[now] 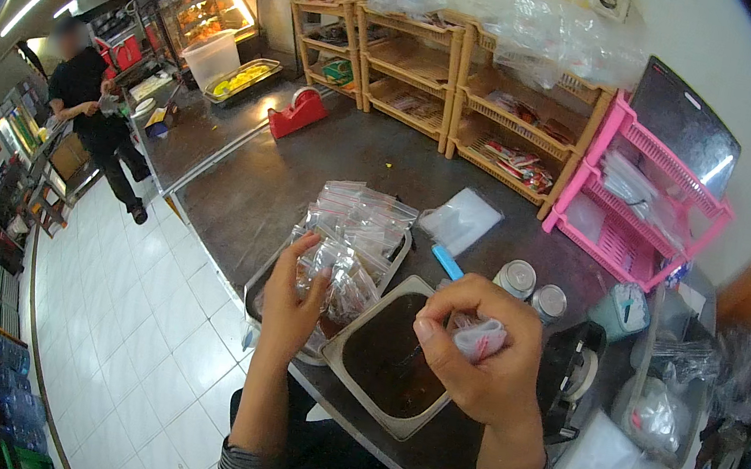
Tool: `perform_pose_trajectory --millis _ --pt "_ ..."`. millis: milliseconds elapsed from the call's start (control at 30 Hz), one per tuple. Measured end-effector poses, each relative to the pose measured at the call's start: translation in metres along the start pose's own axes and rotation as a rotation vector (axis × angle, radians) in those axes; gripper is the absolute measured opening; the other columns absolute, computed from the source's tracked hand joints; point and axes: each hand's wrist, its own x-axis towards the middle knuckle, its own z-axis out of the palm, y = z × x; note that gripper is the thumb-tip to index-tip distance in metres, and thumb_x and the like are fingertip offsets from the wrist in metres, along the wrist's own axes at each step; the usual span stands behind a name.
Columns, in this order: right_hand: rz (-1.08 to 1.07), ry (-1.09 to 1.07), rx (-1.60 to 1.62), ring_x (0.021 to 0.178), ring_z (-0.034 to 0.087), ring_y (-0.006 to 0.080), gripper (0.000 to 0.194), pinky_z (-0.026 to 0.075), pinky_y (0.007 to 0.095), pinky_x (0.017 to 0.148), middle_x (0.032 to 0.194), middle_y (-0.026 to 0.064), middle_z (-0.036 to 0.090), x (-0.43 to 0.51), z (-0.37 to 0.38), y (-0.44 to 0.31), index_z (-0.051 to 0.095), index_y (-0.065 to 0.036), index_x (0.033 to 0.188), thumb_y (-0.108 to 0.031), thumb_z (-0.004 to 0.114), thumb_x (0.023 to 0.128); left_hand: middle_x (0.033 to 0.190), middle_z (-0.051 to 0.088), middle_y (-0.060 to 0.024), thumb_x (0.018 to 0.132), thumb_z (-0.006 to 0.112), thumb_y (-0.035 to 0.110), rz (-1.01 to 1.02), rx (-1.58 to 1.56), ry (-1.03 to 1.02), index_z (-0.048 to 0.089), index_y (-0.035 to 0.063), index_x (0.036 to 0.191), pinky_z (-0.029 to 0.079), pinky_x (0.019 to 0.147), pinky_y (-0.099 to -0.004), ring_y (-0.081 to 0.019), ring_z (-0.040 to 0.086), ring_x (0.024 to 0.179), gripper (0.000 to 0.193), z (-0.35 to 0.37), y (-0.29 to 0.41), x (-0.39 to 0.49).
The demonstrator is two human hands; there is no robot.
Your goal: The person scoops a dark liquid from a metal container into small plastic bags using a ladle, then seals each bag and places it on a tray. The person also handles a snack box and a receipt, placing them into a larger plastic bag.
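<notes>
My right hand (485, 351) is closed around a bunch of small clear plastic zip bags (478, 337) with pinkish-red edges, above the right side of a metal container (412, 427) of dark brown liquid. My left hand (295, 295) has its fingers apart at the left side of a tray (403, 256) heaped with clear zip bags (347, 281), some with dark contents. Whether its fingertips touch the bags I cannot tell. Behind the container lie a light blue-handled tool (447, 262), largely hidden by my right hand, and a stack of clear plastic bags (462, 219).
Two cans (515, 278), a teal container (622, 311) and a black tape dispenser (569, 380) stand to the right. Behind are a red tape dispenser (297, 113), tan racks (406, 66) and a pink rack (640, 192). Another person (89, 93) stands at the far left.
</notes>
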Motion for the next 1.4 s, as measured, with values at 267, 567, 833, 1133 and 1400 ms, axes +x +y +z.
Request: perform_pose_trajectory --millis 267,567,833,1133,1400 --pt "-0.189 -0.047 -0.042 0.088 0.064 0.0237 0.018 0.052 0.0340 0.078 0.100 0.0143 0.063 -0.006 0.036 -0.001 0.067 -0.004 0.095 -0.014 0.076 0.085 0.091 0.069 -0.0129 0.075 0.078 0.002 0.128 -0.142 -0.180 0.070 0.0001 0.102 0.054 0.074 -0.0347 -0.0291 0.069 0.086 0.028 -0.045 0.127 -0.056" --pt "-0.133 -0.047 -0.052 0.078 0.068 0.0197 0.026 0.054 0.0304 0.069 0.091 0.0107 0.068 -0.014 0.042 -0.014 0.067 -0.004 0.099 -0.013 0.084 0.082 0.088 0.071 -0.0105 0.078 0.080 0.001 0.104 -0.229 0.099 0.070 0.0019 0.088 0.052 0.074 -0.0317 -0.0228 0.068 0.082 0.014 -0.068 0.120 -0.056" --pt "0.207 -0.054 0.222 0.073 0.063 0.0061 0.018 0.049 0.0223 0.064 0.085 0.0051 0.071 -0.021 0.033 -0.017 0.068 -0.003 0.092 -0.008 0.082 0.082 0.088 0.070 -0.0101 0.079 0.081 -0.001 0.069 -0.141 0.222 0.070 0.0004 0.087 0.052 0.071 -0.0264 -0.0157 0.067 0.081 0.014 -0.078 0.116 -0.050" --pt "0.209 0.008 0.389 0.078 0.060 0.0042 0.014 0.048 0.0206 0.069 0.090 0.0012 0.068 -0.027 0.046 -0.008 0.066 -0.002 0.094 -0.008 0.078 0.089 0.112 0.067 -0.0129 0.083 0.080 -0.001 0.107 -0.405 -0.034 0.069 0.0001 0.109 0.057 0.075 -0.0298 -0.0197 0.067 0.098 0.028 -0.064 0.122 -0.058" --pt "0.306 0.045 0.659 0.084 0.062 0.0056 0.018 0.050 0.0210 0.075 0.095 0.0012 0.066 -0.027 0.056 0.002 0.063 -0.002 0.102 -0.009 0.077 0.091 0.111 0.066 -0.0115 0.090 0.075 0.002 -0.137 -0.773 -0.148 0.065 -0.0025 0.113 0.060 0.079 -0.0288 -0.0166 0.067 0.100 0.026 -0.062 0.125 -0.066"
